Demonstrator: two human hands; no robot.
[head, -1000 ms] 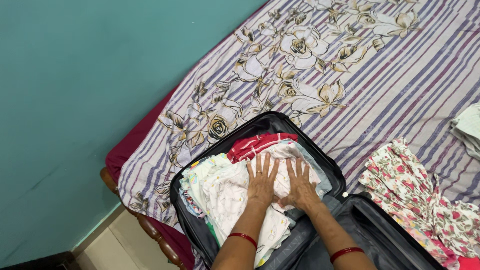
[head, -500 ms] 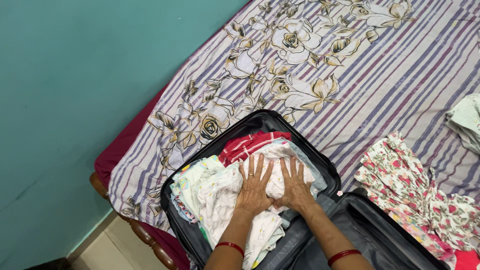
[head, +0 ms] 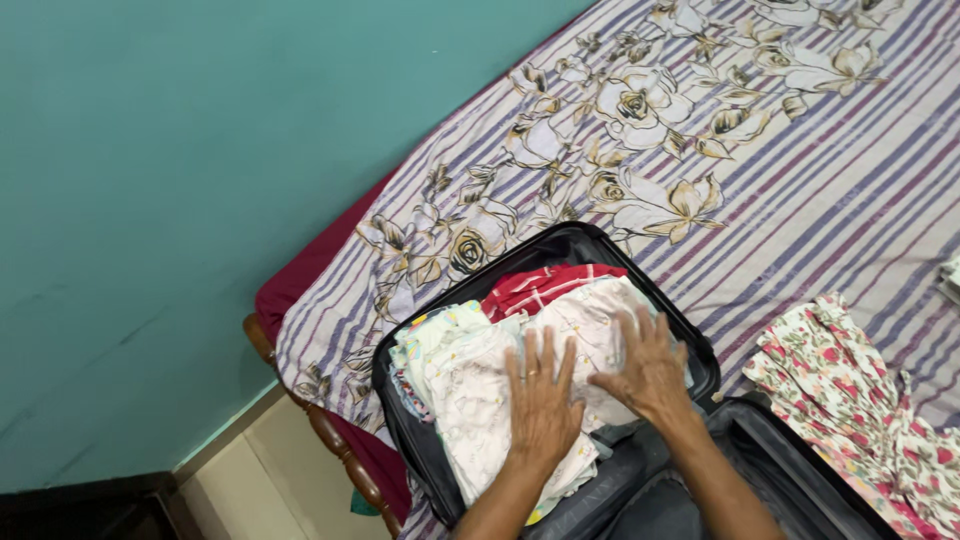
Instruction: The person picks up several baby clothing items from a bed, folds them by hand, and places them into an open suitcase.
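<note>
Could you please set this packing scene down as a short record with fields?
Setting: bed with striped floral sheet beside a teal wall
Container: open black suitcase lying on the bed
Contents: folded pale clothes, red striped garment at the far end
Left hand: flat, palm down on the clothes
Right hand: flat on the clothes, blurred
Nearby: floral garment loose on the sheet, right of the suitcase

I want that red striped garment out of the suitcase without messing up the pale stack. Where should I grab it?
Pinch the red striped garment at its exposed folded edge by the suitcase far wall, coming from the far side. Its near part looks tucked under the pale clothes, which the left hand and right hand press flat.
</note>
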